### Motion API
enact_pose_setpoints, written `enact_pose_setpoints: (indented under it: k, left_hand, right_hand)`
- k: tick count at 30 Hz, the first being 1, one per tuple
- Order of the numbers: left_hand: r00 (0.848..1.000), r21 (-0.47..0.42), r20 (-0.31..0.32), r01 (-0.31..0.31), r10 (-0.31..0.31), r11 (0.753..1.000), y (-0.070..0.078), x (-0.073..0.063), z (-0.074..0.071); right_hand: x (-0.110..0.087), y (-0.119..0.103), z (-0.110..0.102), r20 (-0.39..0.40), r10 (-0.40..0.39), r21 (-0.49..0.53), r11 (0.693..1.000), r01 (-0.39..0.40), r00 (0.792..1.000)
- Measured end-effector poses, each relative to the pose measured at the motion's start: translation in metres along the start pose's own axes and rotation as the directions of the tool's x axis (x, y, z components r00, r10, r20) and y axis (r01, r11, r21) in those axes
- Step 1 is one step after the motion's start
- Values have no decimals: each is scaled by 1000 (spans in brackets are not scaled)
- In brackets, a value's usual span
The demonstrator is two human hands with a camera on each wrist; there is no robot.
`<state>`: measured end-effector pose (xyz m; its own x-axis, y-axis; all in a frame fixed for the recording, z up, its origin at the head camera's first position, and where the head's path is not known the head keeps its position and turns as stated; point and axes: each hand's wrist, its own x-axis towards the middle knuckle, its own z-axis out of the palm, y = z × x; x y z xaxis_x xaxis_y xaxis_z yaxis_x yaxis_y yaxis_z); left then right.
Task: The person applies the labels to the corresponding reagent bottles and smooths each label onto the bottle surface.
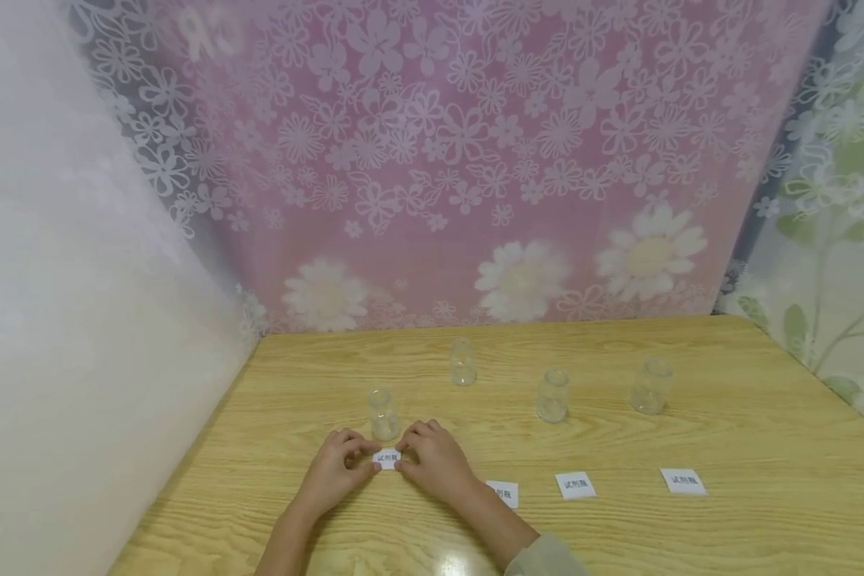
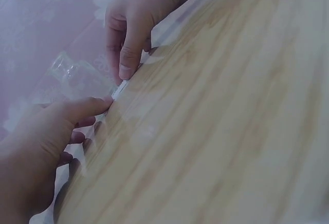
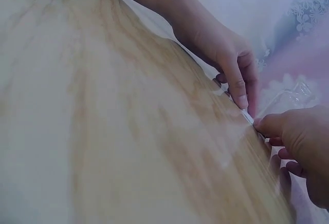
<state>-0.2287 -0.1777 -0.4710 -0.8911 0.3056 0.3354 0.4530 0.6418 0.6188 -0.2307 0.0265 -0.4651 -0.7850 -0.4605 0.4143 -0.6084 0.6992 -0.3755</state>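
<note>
A small white paper label (image 1: 387, 458) with black Chinese characters lies at the table's middle-left, directly in front of a clear glass jar (image 1: 384, 414). My left hand (image 1: 336, 472) pinches the label's left end between thumb and fingers. At its right end, my right hand (image 1: 435, 464) does the same. Both wrist views show the thumbs close together on the label's near edge, low against the tabletop. In the left wrist view the glass jar (image 2: 77, 75) stands just beyond the fingertips. The label's underside is hidden.
Three more glass jars stand farther back and right: one (image 1: 463, 362), another (image 1: 552, 396) and a third (image 1: 651, 386). Similar labels lie on the wooden table (image 1: 763, 416): one (image 1: 506, 494) partly behind the right forearm, one (image 1: 576, 485) and one (image 1: 684, 482). Flowered sheets surround the table.
</note>
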Motion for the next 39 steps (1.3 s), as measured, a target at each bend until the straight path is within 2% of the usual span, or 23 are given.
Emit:
enact_pose_setpoints:
  k: [4,13,24,29,33,36,39]
  left_hand:
    - [1000,-5,2,-12,12,1000,0,0,-1]
    - [1000,-2,17,21,-21,1000,0,1,-1]
    - [1000,35,26,-1,0,999,0,1,-2]
    - [999,-32,32,33,-32,999,1,2,-2]
    - [996,-158,63,65,-56,985,1,3,-2]
    - [994,-257,72,99,-83,961,1,4,0]
    - [988,-339,69,154,-139,928,0,5,2]
  right_hand:
    - [0,-1,1,-7,2,-18,1000,-2,1000]
    - [0,-2,-1,-29,-18,-23,1000,18,999]
    - [0,-2,1,-37,-32,1,999,32,999]
    - [0,-2,1,-28,1,31,1000,0,1000]
    - [0,-3,1,-29,61,129,990,-56,998]
    - [2,-4,1,-22,126,261,958,-116,992]
    - [2,-5,2,-9,185,407,898,-165,983]
